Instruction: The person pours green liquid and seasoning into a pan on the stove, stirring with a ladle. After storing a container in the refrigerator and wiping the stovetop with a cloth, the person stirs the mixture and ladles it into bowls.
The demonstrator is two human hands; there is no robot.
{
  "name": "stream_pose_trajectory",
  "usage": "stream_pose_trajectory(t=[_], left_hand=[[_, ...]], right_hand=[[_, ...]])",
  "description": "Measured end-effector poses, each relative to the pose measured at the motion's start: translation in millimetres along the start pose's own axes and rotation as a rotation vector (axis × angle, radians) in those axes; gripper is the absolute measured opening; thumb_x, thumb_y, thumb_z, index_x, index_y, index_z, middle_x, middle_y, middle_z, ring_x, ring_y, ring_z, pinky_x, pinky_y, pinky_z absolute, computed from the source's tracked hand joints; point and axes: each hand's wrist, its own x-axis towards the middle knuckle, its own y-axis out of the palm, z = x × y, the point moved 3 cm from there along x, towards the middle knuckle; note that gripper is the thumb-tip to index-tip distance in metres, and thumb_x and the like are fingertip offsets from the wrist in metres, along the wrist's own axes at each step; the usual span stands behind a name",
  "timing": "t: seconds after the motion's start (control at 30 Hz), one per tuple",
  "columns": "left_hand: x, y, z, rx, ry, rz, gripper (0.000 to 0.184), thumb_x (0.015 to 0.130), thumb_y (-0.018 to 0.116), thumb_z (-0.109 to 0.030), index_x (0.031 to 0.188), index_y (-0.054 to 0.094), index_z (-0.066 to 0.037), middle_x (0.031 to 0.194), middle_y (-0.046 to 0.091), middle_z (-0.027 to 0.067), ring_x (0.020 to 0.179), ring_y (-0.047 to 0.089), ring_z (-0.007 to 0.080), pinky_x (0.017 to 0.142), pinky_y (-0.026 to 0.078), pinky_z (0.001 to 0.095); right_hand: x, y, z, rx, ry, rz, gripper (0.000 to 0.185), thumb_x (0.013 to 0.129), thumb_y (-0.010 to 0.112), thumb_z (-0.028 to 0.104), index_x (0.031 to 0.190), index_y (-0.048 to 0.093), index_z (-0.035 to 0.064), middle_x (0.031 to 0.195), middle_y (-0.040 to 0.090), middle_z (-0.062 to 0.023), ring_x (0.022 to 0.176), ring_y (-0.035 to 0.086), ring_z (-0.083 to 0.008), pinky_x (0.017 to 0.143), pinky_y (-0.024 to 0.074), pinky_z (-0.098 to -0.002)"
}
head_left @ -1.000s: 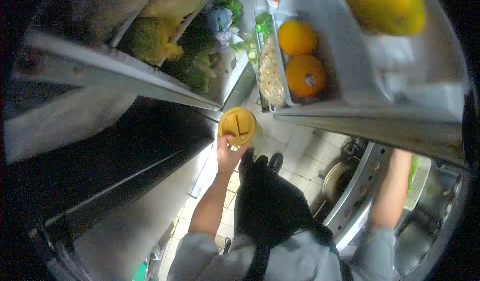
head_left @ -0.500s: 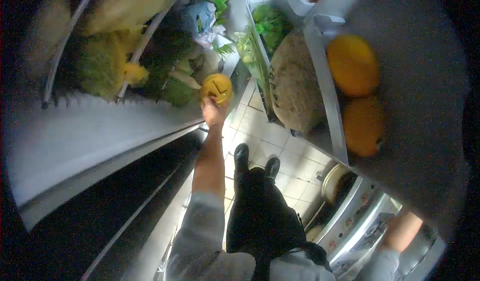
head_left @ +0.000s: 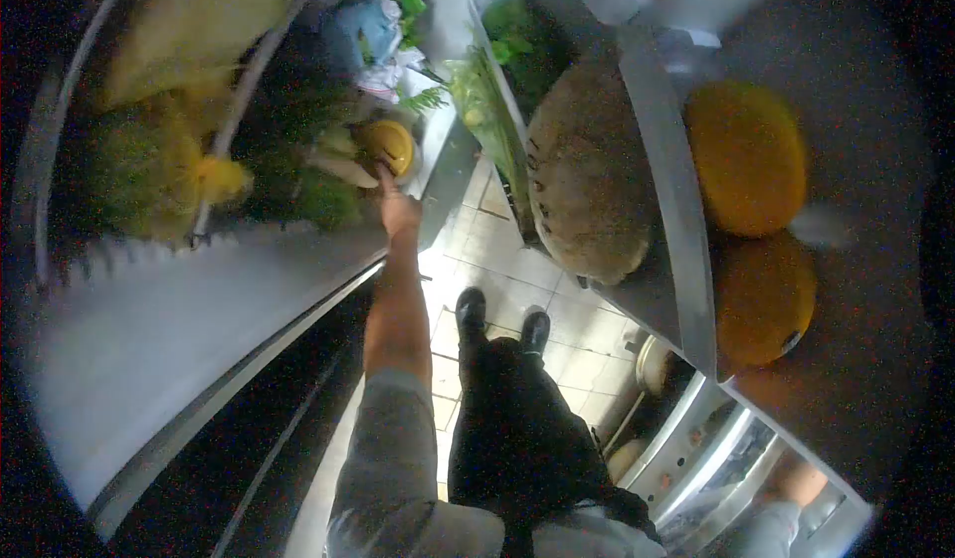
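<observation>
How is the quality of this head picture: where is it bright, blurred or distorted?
In the head view, the floor tiles look brightest; also in the head view, the yellow lid and left hand are soft, and the yellowish leaves are blurred; the head view's corners are black, and its wide lens seems to bow the metal strip.

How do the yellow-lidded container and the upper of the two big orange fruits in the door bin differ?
The yellow-lidded container has the left hand on it; the upper orange fruit is untouched. The container's lid is flattish; the fruit bulges. The container looks smaller in view than the fruit. Lid and fruit both look round.
</observation>
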Motion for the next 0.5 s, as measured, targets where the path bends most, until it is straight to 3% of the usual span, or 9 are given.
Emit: stream_pose_trajectory(t=[0.1,0.17,0.23,0.27,0.3,0.33,0.37,0.43,0.5], left_hand=[[-54,-11,-36,-0.064,0.013,-0.091,0.095,0.082,0.063,-0.002,0.161,0.010,-0.003,0.152,0.028,0.0423,0.141,0.036,0.0520,0.119,0.031,0.0478],[-102,-3,-36,-0.107,0.248,-0.116,0.090,0.087,0.063,-0.007,0.160,0.012,0.002,0.155,0.024,0.0416,0.146,0.029,0.0517,0.122,0.025,0.0472],[-157,16,-14,-0.287,0.306,0.101,0.088,0.090,0.064,-0.013,0.159,0.012,0.004,0.158,0.022,0.0392,0.148,0.025,0.0497,0.123,0.023,0.0455],[-192,17,-8,-0.082,0.235,0.254,0.084,0.093,0.063,-0.019,0.158,0.017,0.006,0.159,0.025,0.0354,0.149,0.027,0.0460,0.123,0.023,0.0435],[-216,11,8,-0.020,0.191,0.361,0.067,0.094,0.061,-0.020,0.150,0.036,0.008,0.149,0.041,0.0357,0.143,0.037,0.0457,0.119,0.032,0.0436],[-248,-25,-35,0.127,0.087,0.654,0.066,0.096,0.063,-0.034,0.149,0.043,0.001,0.141,0.054,0.0302,0.135,0.051,0.0427,0.115,0.039,0.0450],[-278,8,7,-0.080,0.267,0.531,0.058,0.097,0.062,-0.037,0.146,0.050,-0.007,0.125,0.066,0.0266,0.117,0.063,0.0430,0.106,0.048,0.0475],[-336,-13,-25,0.038,0.272,0.717,0.043,0.097,0.063,-0.032,0.132,0.058,-0.009,0.106,0.073,0.0206,0.097,0.069,0.0435,0.094,0.053,0.0511],[-377,-66,-106,0.045,0.474,0.790,0.035,0.096,0.062,-0.025,0.124,0.058,-0.005,0.115,0.070,0.0220,0.101,0.067,0.0432,0.094,0.052,0.0505]], right_hand=[[8,44,-16,0.074,0.000,0.063,0.030,0.104,0.052,0.022,0.124,0.056,-0.0005,0.122,0.063,-0.0129,0.113,0.060,-0.0265,0.098,0.0478,-0.0379],[14,81,-23,0.133,0.000,0.116,0.030,0.104,0.052,0.021,0.123,0.056,-0.0007,0.121,0.063,-0.0130,0.112,0.060,-0.0265,0.098,0.0478,-0.0378],[17,122,-28,0.199,0.002,0.181,0.029,0.104,0.052,0.020,0.122,0.056,-0.0010,0.121,0.063,-0.0131,0.112,0.060,-0.0264,0.098,0.0478,-0.0376],[15,142,-29,0.239,0.010,0.210,0.028,0.104,0.052,0.020,0.122,0.056,-0.0012,0.121,0.063,-0.0132,0.112,0.060,-0.0264,0.098,0.0477,-0.0375],[5,168,-28,0.277,0.014,0.252,0.028,0.104,0.052,0.020,0.122,0.057,-0.0013,0.121,0.063,-0.0132,0.112,0.060,-0.0264,0.098,0.0477,-0.0375],[2,187,-28,0.315,0.021,0.294,0.028,0.104,0.052,0.019,0.121,0.057,-0.0014,0.120,0.063,-0.0133,0.112,0.060,-0.0264,0.098,0.0477,-0.0374],[-6,209,-28,0.354,0.026,0.336,0.027,0.104,0.051,0.019,0.121,0.057,-0.0016,0.120,0.063,-0.0133,0.112,0.060,-0.0264,0.098,0.0477,-0.0373],[-22,248,-22,0.420,0.041,0.409,0.026,0.104,0.051,0.018,0.120,0.057,-0.0018,0.120,0.063,-0.0135,0.112,0.060,-0.0263,0.097,0.0477,-0.0372],[-49,285,-14,0.459,0.037,0.515,0.026,0.104,0.051,0.017,0.120,0.057,-0.0021,0.119,0.064,-0.0136,0.112,0.060,-0.0263,0.097,0.0476,-0.0370]])
